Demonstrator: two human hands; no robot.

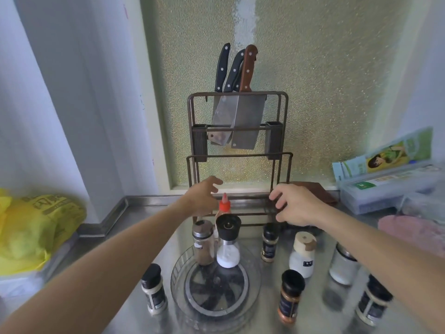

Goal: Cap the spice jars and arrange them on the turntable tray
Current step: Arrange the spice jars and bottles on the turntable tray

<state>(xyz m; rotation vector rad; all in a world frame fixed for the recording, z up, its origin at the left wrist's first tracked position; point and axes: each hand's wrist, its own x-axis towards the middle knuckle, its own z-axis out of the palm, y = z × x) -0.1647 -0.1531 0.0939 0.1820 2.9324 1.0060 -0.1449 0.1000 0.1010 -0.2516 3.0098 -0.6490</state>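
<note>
Steel countertop carries a clear turntable tray holding a brown spice jar and a black-topped grinder; capped jars stand around it. Left hand and right hand, fingers loosely spread, reach toward the knife rack, gripping nothing.
</note>
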